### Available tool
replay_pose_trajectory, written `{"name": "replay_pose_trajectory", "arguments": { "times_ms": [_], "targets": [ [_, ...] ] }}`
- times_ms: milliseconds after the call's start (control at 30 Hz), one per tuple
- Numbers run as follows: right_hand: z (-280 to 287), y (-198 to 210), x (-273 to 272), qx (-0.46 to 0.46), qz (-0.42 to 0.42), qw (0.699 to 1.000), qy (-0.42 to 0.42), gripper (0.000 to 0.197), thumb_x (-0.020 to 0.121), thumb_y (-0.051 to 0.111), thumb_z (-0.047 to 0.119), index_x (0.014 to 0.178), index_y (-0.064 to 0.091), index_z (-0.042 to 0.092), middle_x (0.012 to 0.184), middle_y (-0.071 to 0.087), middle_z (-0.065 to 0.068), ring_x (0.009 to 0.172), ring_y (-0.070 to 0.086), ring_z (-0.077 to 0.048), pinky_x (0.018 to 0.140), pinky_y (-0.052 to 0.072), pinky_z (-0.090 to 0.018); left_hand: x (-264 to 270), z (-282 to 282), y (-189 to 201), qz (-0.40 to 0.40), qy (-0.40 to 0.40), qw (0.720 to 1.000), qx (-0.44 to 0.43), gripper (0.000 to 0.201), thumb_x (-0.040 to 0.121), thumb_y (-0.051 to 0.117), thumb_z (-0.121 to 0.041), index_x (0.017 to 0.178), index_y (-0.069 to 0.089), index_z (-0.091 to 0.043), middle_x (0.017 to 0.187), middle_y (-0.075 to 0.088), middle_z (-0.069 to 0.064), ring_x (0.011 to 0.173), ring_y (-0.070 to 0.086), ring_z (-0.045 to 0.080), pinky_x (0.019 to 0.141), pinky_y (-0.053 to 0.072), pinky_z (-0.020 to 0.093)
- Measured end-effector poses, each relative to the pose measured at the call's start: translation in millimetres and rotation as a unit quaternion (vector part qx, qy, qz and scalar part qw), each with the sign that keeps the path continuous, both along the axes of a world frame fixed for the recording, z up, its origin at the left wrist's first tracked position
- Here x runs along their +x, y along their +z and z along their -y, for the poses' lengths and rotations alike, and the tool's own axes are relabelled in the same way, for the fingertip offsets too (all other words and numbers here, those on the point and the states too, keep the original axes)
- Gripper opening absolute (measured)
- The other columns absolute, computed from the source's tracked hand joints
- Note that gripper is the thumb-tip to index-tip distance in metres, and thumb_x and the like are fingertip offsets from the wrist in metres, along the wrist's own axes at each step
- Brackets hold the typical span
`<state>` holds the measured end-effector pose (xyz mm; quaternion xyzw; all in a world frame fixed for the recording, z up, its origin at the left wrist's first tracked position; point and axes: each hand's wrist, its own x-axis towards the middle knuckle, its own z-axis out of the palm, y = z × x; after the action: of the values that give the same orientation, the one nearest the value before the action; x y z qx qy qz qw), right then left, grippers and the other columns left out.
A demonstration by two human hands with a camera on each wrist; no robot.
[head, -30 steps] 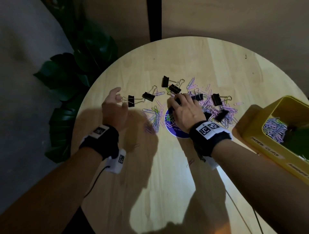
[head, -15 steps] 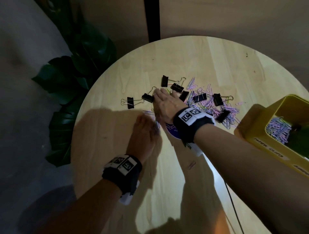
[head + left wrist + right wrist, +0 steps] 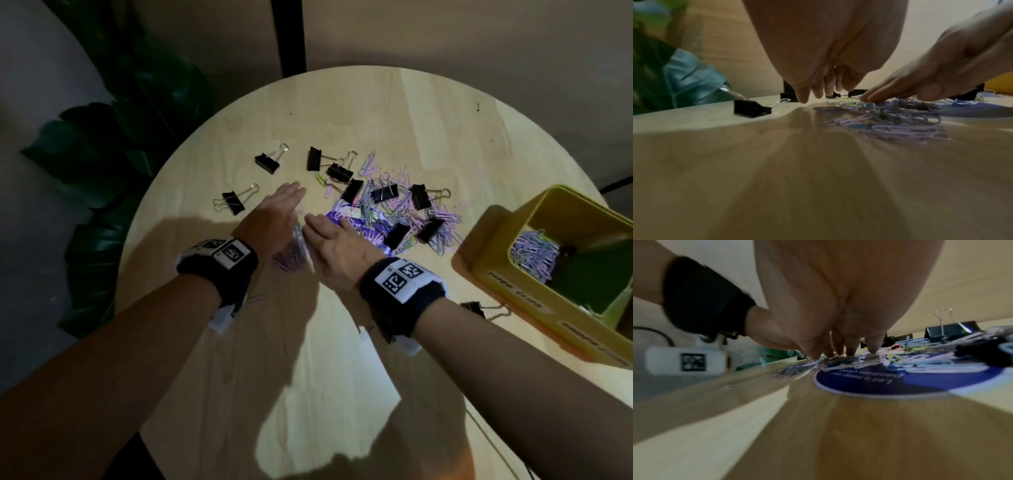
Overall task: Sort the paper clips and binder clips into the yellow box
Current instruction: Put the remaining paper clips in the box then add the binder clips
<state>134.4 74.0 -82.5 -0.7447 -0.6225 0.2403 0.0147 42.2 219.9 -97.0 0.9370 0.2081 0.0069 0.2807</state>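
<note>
Both hands lie flat-fingered and grasp nothing: the left hand (image 3: 274, 219) and the right hand (image 3: 337, 245) bracket a small heap of paper clips (image 3: 291, 255) at the centre of the head view, fingertips (image 3: 869, 97) down on the tabletop (image 3: 342, 359). If the hands close unevenly, loose clips may slide from between the palms toward the near edge, and the larger pile (image 3: 411, 212) right of centre, tangled with binder clips (image 3: 383, 192), could yield a mixed scoop. The yellow box (image 3: 507, 270) stands at the right edge of the frame, so clips carried across may drop short beside it.
</note>
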Motion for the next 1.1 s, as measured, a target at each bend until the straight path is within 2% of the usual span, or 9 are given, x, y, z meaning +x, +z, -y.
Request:
{"name": "replay_pose_trajectory", "arguments": {
  "times_ms": [100, 200, 333, 467, 700, 833, 900, 967, 1100],
  "targets": [
    [19.3, 10.9, 2.0, 0.062, -0.055, 0.996, -0.012, 0.060, 0.085, 0.020, 0.028, 0.132, 0.049, 0.005, 0.142, 0.043, -0.016, 0.129, 0.042, -0.031, 0.105, 0.036, -0.045, 17.8, 7.0, -3.0, -0.081, -0.033, 0.996, -0.024, 0.048, 0.100, 0.031, -0.018, 0.146, 0.023, -0.013, 0.157, 0.014, 0.007, 0.146, 0.010, 0.020, 0.115, 0.009, 0.048],
    [51.9, 28.1, 6.2, 0.136, -0.093, 0.981, -0.106, 0.036, 0.081, 0.045, 0.020, 0.112, 0.062, 0.011, 0.109, 0.060, -0.012, 0.100, 0.057, -0.031, 0.087, 0.044, -0.035, 23.4, 14.6, -6.6, -0.163, -0.059, 0.985, 0.020, 0.051, 0.100, 0.025, -0.028, 0.148, 0.012, -0.019, 0.159, 0.003, 0.001, 0.146, -0.001, 0.019, 0.115, 0.005, 0.056],
    [102.9, 42.2, 9.6, -0.005, -0.122, 0.988, -0.092, 0.018, 0.083, 0.061, 0.043, 0.092, 0.057, 0.029, 0.084, 0.064, 0.007, 0.083, 0.060, -0.021, 0.069, 0.048, -0.031, -1.0, 37.3, -0.8, -0.155, -0.118, 0.980, 0.037, 0.070, 0.087, 0.009, -0.048, 0.146, 0.025, -0.015, 0.157, 0.014, 0.005, 0.145, 0.012, 0.025, 0.110, 0.019, 0.055],
    [119.2, 25.4, 8.2, -0.078, -0.098, 0.991, -0.040, 0.020, 0.079, 0.063, 0.043, 0.090, 0.061, 0.026, 0.093, 0.064, 0.009, 0.087, 0.061, -0.020, 0.068, 0.044, -0.028, -38.3, 41.8, -5.5, -0.072, 0.023, 0.993, 0.091, 0.060, 0.091, 0.018, -0.049, 0.144, 0.030, -0.021, 0.156, 0.018, 0.006, 0.144, 0.014, 0.026, 0.109, 0.016, 0.059],
    [79.2, 23.7, 5.1, -0.008, -0.081, 0.988, -0.128, 0.020, 0.081, 0.063, 0.038, 0.095, 0.070, 0.026, 0.097, 0.067, -0.001, 0.090, 0.063, -0.029, 0.071, 0.045, -0.031, -26.1, 82.4, -11.3, -0.180, 0.234, 0.955, -0.001, 0.072, 0.085, 0.009, -0.050, 0.148, 0.016, -0.015, 0.157, 0.001, 0.015, 0.144, -0.006, 0.037, 0.111, 0.000, 0.061],
    [59.1, 24.2, 9.7, 0.031, -0.072, 0.986, -0.148, 0.021, 0.083, 0.061, 0.028, 0.102, 0.067, 0.020, 0.101, 0.059, -0.010, 0.093, 0.060, -0.028, 0.070, 0.044, -0.034, -11.9, 122.1, -1.3, -0.138, 0.124, 0.982, -0.032, 0.055, 0.088, 0.020, -0.040, 0.129, 0.039, -0.008, 0.139, 0.041, 0.030, 0.127, 0.033, 0.058, 0.095, 0.030, 0.073],
    [60.8, 22.5, 12.7, 0.070, -0.070, 0.982, -0.158, 0.029, 0.079, 0.065, 0.022, 0.106, 0.062, 0.011, 0.105, 0.054, -0.013, 0.097, 0.057, -0.031, 0.071, 0.045, -0.037, -22.6, 121.1, 2.8, -0.086, 0.164, 0.983, -0.013, 0.047, 0.093, 0.022, -0.036, 0.126, 0.041, -0.008, 0.138, 0.043, 0.028, 0.128, 0.036, 0.052, 0.097, 0.034, 0.067],
    [64.5, 21.7, 14.4, 0.081, -0.067, 0.984, -0.146, 0.046, 0.073, 0.072, 0.019, 0.114, 0.057, 0.006, 0.112, 0.052, -0.016, 0.102, 0.051, -0.034, 0.078, 0.047, -0.040, -39.4, 118.3, 10.5, -0.062, 0.315, 0.947, -0.019, 0.056, 0.089, 0.027, -0.040, 0.136, 0.038, -0.012, 0.146, 0.034, 0.020, 0.137, 0.028, 0.036, 0.110, 0.027, 0.053],
    [64.1, 22.7, 9.7, 0.056, -0.076, 0.990, -0.107, 0.089, 0.063, 0.083, 0.029, 0.138, 0.041, 0.006, 0.126, 0.044, -0.020, 0.112, 0.043, -0.035, 0.091, 0.045, -0.044, -57.9, 130.5, 23.5, -0.111, 0.517, 0.847, -0.054, 0.047, 0.084, 0.049, -0.019, 0.130, 0.041, -0.016, 0.136, 0.035, 0.019, 0.123, 0.032, 0.038, 0.100, 0.029, 0.051]
  ]
}}
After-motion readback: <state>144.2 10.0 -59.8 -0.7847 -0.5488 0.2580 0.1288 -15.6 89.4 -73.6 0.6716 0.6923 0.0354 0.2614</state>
